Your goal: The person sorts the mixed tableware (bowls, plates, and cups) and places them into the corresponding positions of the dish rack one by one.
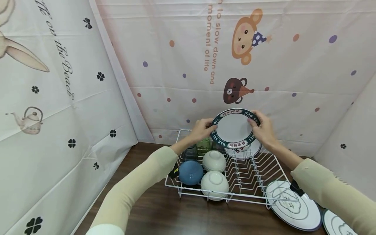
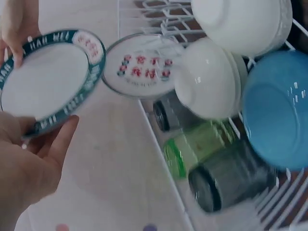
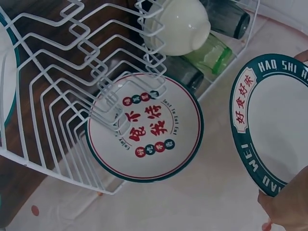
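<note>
A white plate [image 1: 233, 128] with a dark green lettered rim is held up above the back of a white wire dish rack [image 1: 249, 197]. My left hand [image 1: 202, 129] pinches its left edge, thumb on the face. On the opposite edge, my right hand [image 1: 262, 128] grips the rim the same way. Behind and below it, a second plate [image 3: 144, 127] with red characters stands in the rack's slots. In the left wrist view, my left hand [image 2: 33, 163] has its fingers under the rim of the held plate [image 2: 48, 82].
Upturned white bowls [image 1: 215, 185] and a blue bowl [image 1: 191, 173] sit in the rack's left part. Glasses, one a green glass [image 1: 203, 146], stand behind them. A large plate [image 1: 293, 209] lies at the right front, beside another plate [image 1: 337, 223]. Printed cloth walls [image 1: 176, 75] enclose the table.
</note>
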The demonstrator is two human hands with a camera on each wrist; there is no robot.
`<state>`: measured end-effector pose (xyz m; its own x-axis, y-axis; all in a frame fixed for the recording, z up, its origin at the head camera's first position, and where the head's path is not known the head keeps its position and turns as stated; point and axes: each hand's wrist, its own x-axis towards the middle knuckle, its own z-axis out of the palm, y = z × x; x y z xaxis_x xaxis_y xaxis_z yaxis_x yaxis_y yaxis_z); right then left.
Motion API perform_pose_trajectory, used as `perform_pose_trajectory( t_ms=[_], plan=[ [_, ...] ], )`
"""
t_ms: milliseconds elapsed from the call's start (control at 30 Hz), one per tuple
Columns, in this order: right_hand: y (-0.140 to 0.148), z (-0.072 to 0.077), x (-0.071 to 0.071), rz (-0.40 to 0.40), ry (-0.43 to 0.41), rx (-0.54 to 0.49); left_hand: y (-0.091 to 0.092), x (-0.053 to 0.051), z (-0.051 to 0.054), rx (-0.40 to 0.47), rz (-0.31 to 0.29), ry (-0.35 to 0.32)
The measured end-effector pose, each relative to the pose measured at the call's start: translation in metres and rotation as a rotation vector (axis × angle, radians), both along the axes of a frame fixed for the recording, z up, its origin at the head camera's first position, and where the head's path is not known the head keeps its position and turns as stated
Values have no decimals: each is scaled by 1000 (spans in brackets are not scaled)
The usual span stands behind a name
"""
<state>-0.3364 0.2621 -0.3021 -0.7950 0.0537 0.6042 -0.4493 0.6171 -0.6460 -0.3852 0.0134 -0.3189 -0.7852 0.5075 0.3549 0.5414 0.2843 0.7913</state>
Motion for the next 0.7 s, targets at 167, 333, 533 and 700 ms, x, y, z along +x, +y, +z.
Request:
perform_pose_trajectory(
  t_ms=[167, 333, 533, 700],
  plan=[
    [0, -6, -4, 8, 26, -19, 4, 4, -1, 6, 77, 80],
    [6, -8, -10, 73, 3, -49, 4, 3, -2, 40, 103, 74],
    [28, -7, -16, 121, -121, -99, 5, -1, -8, -19, 120, 122],
    [60, -18, -27, 22, -186, 82, 9, -5, -11, -46, 156, 152]
  ],
)
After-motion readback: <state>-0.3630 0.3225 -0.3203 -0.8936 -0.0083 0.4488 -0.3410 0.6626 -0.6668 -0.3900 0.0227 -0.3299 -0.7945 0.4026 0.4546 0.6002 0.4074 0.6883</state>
